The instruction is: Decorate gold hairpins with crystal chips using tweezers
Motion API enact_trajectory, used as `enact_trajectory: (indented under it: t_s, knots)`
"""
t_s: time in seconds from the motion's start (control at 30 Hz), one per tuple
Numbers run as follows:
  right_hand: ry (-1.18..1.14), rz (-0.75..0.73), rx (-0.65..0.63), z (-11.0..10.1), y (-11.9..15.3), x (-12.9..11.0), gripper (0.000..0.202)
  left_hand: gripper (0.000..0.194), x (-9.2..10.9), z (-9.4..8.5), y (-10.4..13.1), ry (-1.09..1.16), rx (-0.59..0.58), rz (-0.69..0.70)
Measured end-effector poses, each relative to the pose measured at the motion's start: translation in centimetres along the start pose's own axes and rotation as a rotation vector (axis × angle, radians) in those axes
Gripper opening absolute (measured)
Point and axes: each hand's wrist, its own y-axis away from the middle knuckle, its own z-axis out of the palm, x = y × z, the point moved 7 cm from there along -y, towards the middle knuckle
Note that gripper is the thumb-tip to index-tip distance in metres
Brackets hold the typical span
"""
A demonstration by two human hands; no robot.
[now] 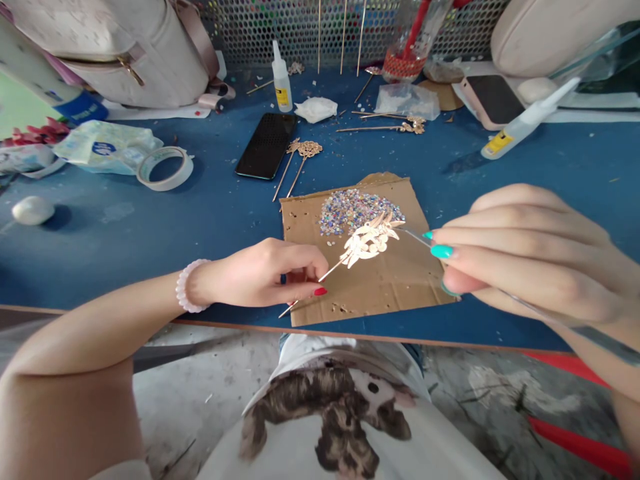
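Note:
My left hand (285, 272) is closed around the thin stick of a gold-coloured metal hairpin (369, 241), with thumb and fingers pinching it. Its openwork floral head tilts up to the right over a piece of cardboard (373, 293). My right hand (535, 253) grips a slim metal tool (530, 308) that looks like tweezers; its fine tip meets the right end of the hairpin's head. Whether the tip holds anything is too small to tell. Loose multicoloured rhinestones (345, 208) lie piled on the cardboard behind the hairpin, partly hidden by its head.
Two more hairpins (307, 152) lie by a black phone (267, 147). Glue bottles stand at the back (283, 83) and right (525, 123). A tape roll (165, 170) and white lump (33, 211) sit left. Bags (125, 53) line the back near a perforated metal panel (280, 33).

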Motion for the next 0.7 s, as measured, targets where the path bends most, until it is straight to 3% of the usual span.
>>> enact_trajectory:
  t_s: [0.07,0.2,0.47,0.7]
  knots:
    - [-0.036,-0.092,0.011,-0.1,0.0,-0.1,0.011,0.008,0.0,0.0,0.0,0.001,0.000,-0.002]
    - [-0.084,-0.093,0.050,-0.3,0.0,0.4,0.008,0.008,-0.2,0.0,0.1,0.002,0.002,-0.004]
    - [-0.187,-0.001,0.163,-0.2,0.1,1.7,0.005,0.008,-0.3,0.0,0.2,0.028,-0.010,-0.023]
    - [-0.091,-0.084,0.041,-0.2,0.0,0.9,0.013,0.007,0.0,0.0,0.0,0.023,0.001,-0.008]
